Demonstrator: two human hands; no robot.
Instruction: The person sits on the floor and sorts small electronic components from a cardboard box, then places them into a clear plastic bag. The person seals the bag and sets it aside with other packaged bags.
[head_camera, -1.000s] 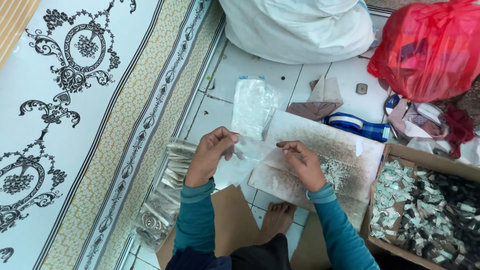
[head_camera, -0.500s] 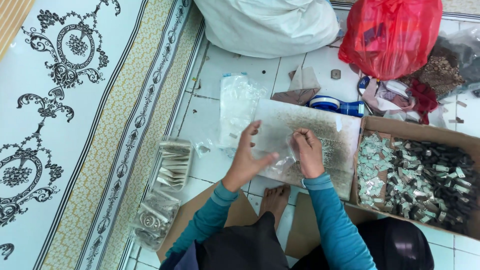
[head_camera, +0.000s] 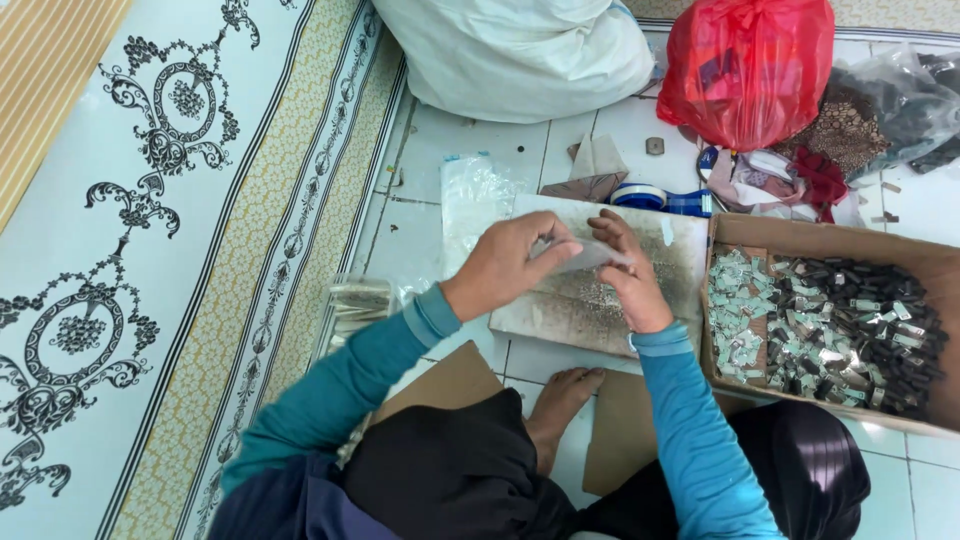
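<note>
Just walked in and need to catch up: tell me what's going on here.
A person sits on the white tiled floor, working over a pale flat board. The left hand and right hand together hold a small clear plastic bag above the board, fingers pinching it. To the right lies an open brown cardboard box filled with small silver and dark packets. A stack of clear plastic bags lies to the left of the board, beside a patterned rug.

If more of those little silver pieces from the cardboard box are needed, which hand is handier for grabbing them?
Probably the right hand. It sits nearer the cardboard box of small pieces, which lies on the person's right. The left hand is farther away and pinches the small clear bag that both hands hold.
</note>
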